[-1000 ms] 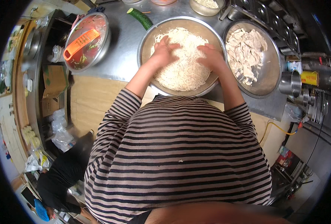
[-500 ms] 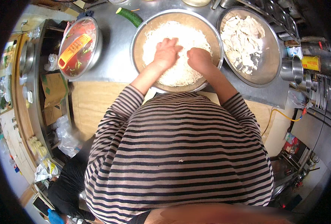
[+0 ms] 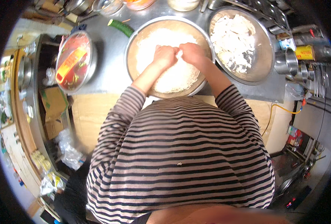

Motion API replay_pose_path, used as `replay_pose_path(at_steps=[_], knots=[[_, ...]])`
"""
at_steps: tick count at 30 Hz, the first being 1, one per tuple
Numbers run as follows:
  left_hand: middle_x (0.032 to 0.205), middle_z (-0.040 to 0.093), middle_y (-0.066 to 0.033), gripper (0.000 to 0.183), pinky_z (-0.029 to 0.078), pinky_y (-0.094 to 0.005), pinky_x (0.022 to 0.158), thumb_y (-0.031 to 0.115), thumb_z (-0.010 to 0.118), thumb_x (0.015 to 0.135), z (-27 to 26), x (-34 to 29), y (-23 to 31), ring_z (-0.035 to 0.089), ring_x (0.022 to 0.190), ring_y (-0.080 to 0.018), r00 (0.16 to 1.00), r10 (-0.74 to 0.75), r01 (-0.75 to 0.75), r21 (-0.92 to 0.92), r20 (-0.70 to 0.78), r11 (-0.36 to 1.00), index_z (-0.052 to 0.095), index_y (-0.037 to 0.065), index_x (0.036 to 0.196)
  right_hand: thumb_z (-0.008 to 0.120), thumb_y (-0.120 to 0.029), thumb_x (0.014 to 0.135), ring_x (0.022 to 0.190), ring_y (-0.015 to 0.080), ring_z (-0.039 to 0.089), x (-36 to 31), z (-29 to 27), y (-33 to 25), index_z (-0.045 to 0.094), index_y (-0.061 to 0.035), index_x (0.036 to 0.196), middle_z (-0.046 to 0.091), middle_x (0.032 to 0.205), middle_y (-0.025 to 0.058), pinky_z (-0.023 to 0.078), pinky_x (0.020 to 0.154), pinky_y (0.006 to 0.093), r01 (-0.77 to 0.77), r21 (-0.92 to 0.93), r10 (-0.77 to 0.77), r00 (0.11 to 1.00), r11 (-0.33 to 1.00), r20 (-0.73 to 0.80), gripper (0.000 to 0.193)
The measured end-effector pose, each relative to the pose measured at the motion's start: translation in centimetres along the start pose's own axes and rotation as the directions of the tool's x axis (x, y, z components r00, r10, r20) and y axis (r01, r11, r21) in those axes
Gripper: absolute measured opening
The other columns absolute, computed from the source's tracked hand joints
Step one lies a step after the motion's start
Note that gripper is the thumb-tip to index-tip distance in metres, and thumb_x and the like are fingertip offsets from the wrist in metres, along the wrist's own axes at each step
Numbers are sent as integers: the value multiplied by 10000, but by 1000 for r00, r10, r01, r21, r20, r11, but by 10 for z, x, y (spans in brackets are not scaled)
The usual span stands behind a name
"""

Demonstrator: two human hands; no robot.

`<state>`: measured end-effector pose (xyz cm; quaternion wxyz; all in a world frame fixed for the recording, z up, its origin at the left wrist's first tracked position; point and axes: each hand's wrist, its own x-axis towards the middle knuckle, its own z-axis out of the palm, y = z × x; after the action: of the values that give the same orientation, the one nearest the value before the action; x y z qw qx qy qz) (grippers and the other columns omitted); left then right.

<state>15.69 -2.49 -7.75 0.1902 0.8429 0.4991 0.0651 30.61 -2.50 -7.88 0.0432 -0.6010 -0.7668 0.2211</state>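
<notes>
A big round metal bowl (image 3: 131, 41) sits in front of me, heaped with fine pale shreds (image 3: 184, 76). Above the heap, my left hand (image 3: 165, 56) and my right hand (image 3: 192, 54) meet knuckle to knuckle. Both are closed, with a small whitish food piece (image 3: 179, 53) showing between their thumbs and fingers. Most of it is hidden by the hands. Touching the bowl's right side, an oval metal basin (image 3: 260, 61) contains torn flat whitish food pieces (image 3: 234, 33); what food they are is unclear.
To the left, a metal bowl (image 3: 92, 61) carries a red basin and an orange grater (image 3: 71, 64) with green scraps. A cut zucchini (image 3: 120, 27) lies behind the middle bowl. More bowls line the back, and metal pots (image 3: 286, 62) stand at right.
My hands have come together over the shreds, the left going from spread fingers to a closed grip. A whitish piece now shows between them. The whole view has shifted slightly.
</notes>
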Motion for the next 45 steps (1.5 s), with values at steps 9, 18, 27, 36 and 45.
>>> replay_pose_path(at_steps=[9,18,27,36,45], knots=[[1087,606,-176,273,429,-408,907,53,607,728,-22,-18,-22,545,1081,-304,981,148,-155,-47,-125,987,643,90,997,559,-77,780,863,308,610,-41,-25,3,651,-66,935,642,904,147,481,766,382,291,-17,-273,876,957,-398,180],[1167,599,-79,182,245,-476,1067,99,709,714,-26,-34,14,499,1160,-254,967,148,-139,-56,208,989,678,114,893,617,-176,741,866,304,635,-77,-67,176,673,-131,929,663,905,141,492,764,389,-583,139,596,749,800,-289,201],[748,629,-85,233,346,-457,962,276,717,754,-35,-16,36,597,793,-270,994,104,-100,-146,22,984,669,49,724,612,-100,734,979,314,618,-75,-39,228,663,-50,975,640,1041,167,500,807,412,-453,-257,462,887,853,-31,252],[814,623,-144,172,476,-358,697,163,692,780,-27,-19,32,600,766,-287,995,93,-75,-323,43,944,661,-6,793,656,-168,679,943,337,620,-92,-56,250,667,-9,927,647,978,196,504,806,380,-504,-70,502,864,861,-46,295],[832,616,-139,178,472,-360,705,172,680,795,-27,-21,36,599,775,-274,994,22,18,-374,103,927,659,-5,801,630,-87,785,631,125,613,-104,-48,281,627,9,1009,654,771,92,501,575,285,-418,667,604,795,617,-60,245]])
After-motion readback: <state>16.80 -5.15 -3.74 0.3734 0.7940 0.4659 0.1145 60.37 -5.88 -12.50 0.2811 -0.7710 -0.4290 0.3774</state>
